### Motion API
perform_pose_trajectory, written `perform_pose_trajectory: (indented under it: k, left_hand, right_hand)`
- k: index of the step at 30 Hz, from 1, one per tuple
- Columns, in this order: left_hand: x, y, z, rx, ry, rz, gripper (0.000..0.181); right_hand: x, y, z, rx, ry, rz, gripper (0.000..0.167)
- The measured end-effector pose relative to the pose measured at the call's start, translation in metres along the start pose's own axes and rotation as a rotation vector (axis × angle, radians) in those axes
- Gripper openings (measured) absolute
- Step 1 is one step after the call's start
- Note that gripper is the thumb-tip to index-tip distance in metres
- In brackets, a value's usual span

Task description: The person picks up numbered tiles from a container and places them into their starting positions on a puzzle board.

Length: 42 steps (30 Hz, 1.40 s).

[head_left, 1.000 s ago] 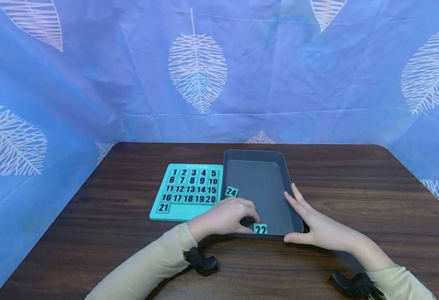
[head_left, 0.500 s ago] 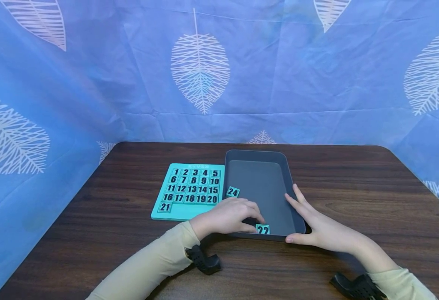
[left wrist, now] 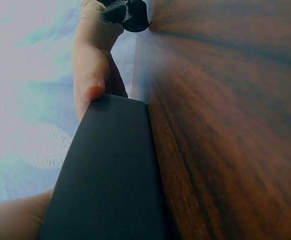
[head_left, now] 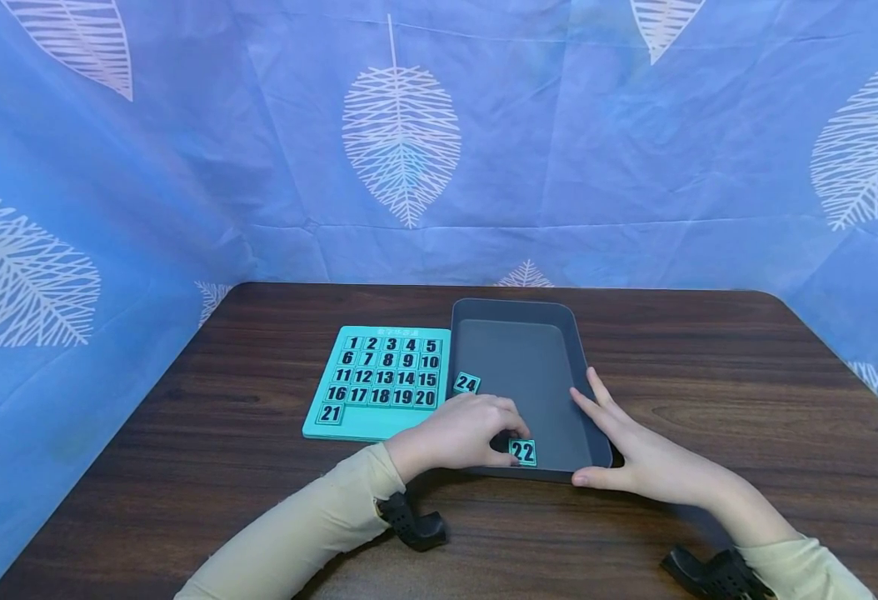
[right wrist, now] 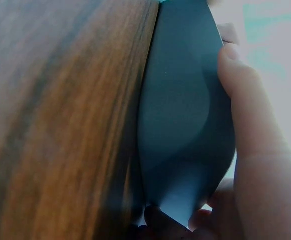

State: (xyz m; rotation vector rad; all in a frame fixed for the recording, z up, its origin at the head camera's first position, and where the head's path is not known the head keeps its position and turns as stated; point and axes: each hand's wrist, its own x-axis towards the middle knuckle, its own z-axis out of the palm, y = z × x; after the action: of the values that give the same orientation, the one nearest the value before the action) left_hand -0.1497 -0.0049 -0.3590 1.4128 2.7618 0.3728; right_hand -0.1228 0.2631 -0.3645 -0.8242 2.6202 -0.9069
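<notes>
My left hand (head_left: pixel 465 429) reaches into the near end of a dark grey tray (head_left: pixel 517 354), thumb and index finger pinching a turquoise number tile marked 22 (head_left: pixel 524 452). A second tile, 24 (head_left: pixel 466 382), lies tilted by the tray's left wall, just beyond that hand. With thumb and fingers spread about the near right corner, my right hand (head_left: pixel 637 458) holds the tray. The right wrist view shows its thumb (right wrist: pixel 233 62) on the rim and fingertips lower down. Left of the tray lies a turquoise number board (head_left: pixel 386 423), filled from 1 to 21.
All this stands on a dark wooden table (head_left: pixel 709 367). Behind it hangs a blue cloth (head_left: pixel 544 150) with white leaf prints. The board's right edge lies against the tray's left side. Black wrist straps (head_left: pixel 412 521) sit on both forearms.
Tile 22 has come up slightly from the tray's near wall, and its face now shows whole between my left thumb and finger. My right hand has stayed on the tray corner.
</notes>
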Motion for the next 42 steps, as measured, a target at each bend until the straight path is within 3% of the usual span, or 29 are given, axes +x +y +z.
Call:
perform_pose_trajectory:
  k: [17, 23, 31, 35, 42]
  left_hand:
    - [0.001, 0.0, 0.001, -0.057, 0.002, -0.081, 0.031]
    - [-0.001, -0.002, 0.004, -0.09, 0.057, -0.119, 0.03]
    - [-0.006, -0.007, 0.003, -0.245, 0.16, -0.102, 0.027]
    - [-0.009, -0.011, 0.0, -0.322, 0.184, -0.06, 0.027]
    - [-0.012, -0.015, -0.002, -0.353, 0.228, -0.019, 0.027]
  right_hand:
    - [-0.002, -0.001, -0.001, -0.012, 0.006, 0.004, 0.093]
    - [-0.001, -0.001, -0.001, -0.005, 0.003, 0.009, 0.092]
    - [0.0, 0.0, 0.0, -0.008, 0.002, 0.007, 0.093]
    - [0.0, 0.0, 0.0, -0.007, 0.002, 0.007, 0.093]
    - [0.0, -0.001, 0.0, 0.003, -0.003, 0.017, 0.093]
